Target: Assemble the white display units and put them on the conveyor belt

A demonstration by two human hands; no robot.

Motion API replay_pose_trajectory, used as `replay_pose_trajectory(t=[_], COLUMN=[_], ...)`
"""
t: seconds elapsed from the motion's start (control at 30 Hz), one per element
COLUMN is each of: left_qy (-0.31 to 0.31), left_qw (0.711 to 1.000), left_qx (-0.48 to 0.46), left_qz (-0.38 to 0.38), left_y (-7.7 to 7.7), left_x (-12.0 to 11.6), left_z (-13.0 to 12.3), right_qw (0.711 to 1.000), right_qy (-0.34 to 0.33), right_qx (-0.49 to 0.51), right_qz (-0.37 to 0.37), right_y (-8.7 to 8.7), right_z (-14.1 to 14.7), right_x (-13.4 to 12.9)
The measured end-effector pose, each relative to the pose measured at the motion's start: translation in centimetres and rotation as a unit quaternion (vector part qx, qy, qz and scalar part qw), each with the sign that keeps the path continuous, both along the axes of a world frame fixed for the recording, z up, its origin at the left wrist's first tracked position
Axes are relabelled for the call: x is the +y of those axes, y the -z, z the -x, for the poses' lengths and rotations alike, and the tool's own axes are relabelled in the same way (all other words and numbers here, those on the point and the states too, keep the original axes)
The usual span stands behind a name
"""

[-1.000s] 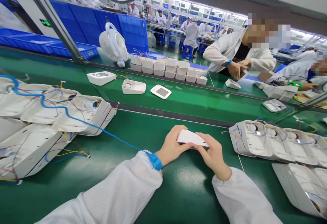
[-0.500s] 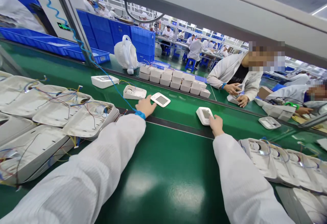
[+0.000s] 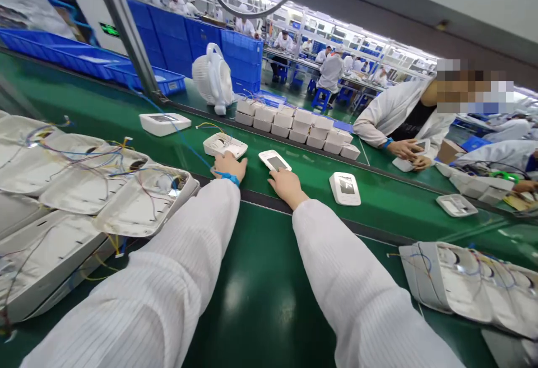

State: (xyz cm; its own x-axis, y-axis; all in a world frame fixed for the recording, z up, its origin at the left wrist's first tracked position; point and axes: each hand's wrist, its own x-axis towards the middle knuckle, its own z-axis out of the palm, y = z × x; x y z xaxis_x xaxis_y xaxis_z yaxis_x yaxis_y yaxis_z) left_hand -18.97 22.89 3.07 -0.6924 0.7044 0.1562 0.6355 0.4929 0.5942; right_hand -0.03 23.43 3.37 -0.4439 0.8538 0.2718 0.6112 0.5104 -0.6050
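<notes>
Your left hand (image 3: 229, 167) reaches out over the glossy green surface (image 3: 256, 295), its fingers at the near edge of a shallow, open white plastic shell (image 3: 233, 145) with coloured wires behind it. Whether those fingers grip the shell or only rest against it, you cannot tell from here, since the back of your hand hides them. Your right hand (image 3: 288, 186) is just beside it, with its fingers at the near end of a flat white plastic panel (image 3: 275, 161) that carries a grey rectangular screen. Contact looks likely there, but how firmly the fingers have it cannot be told either.

Both the shell and the panel are beyond the dark rail (image 3: 269, 202), near each other, with a gap between them. To the right of the panel, well apart from your hand, a white plastic device with a grey screen (image 3: 345, 187) lies face up; another white plastic casing (image 3: 165, 125) lies to the left of the shell.

A blue wristband (image 3: 227, 177) circles your left wrist (a thin blue cord (image 3: 185, 143) runs up and to the left beside it). Big white plastic housings with loose wires (image 3: 134, 211) crowd your left side, and similar white wired housings (image 3: 424, 278) stand in a row at your right. Across from you, a co-worker in a white coat (image 3: 378, 116) handles a white part.
</notes>
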Motion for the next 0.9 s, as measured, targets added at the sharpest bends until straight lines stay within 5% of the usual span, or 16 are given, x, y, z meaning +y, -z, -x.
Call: replay_pose_trajectory(t=[0.1, 0.27, 0.4, 0.53, 0.7, 0.77, 0.9], left_qy=[0.031, 0.125, 0.221, 0.366, 0.677, 0.741, 0.798], left_qw=[0.999, 0.98, 0.946, 0.9, 0.724, 0.662, 0.594], left_qx=[0.004, 0.041, 0.047, 0.024, -0.065, -0.086, -0.1], left_qz=[-0.043, -0.151, -0.234, -0.236, -0.111, -0.068, 0.017], left_y=[-0.3, -1.0, -0.7, -0.1, -0.3, -0.7, -1.7], left_x=[-0.3, -2.2, -5.4, -11.4, -19.9, -22.0, -23.3], left_z=[-0.1, -1.9, -5.7, -10.5, -15.2, -16.2, -17.1], right_qw=[0.995, 0.949, 0.84, 0.783, 0.765, 0.761, 0.761], right_qy=[0.084, 0.25, 0.333, 0.343, 0.333, 0.322, 0.29], right_qx=[0.049, 0.188, 0.421, 0.505, 0.533, 0.542, 0.551], right_qz=[-0.01, -0.022, 0.078, 0.123, 0.141, 0.151, 0.186], right_y=[-0.2, 1.1, 2.4, 2.3, 2.2, 2.4, 2.1], right_z=[-6.3, -18.8, -25.0, -26.8, -26.3, -26.2, -25.9], right_x=[-3.3, -14.2, -21.0, -22.2, -21.2, -21.0, -21.3])
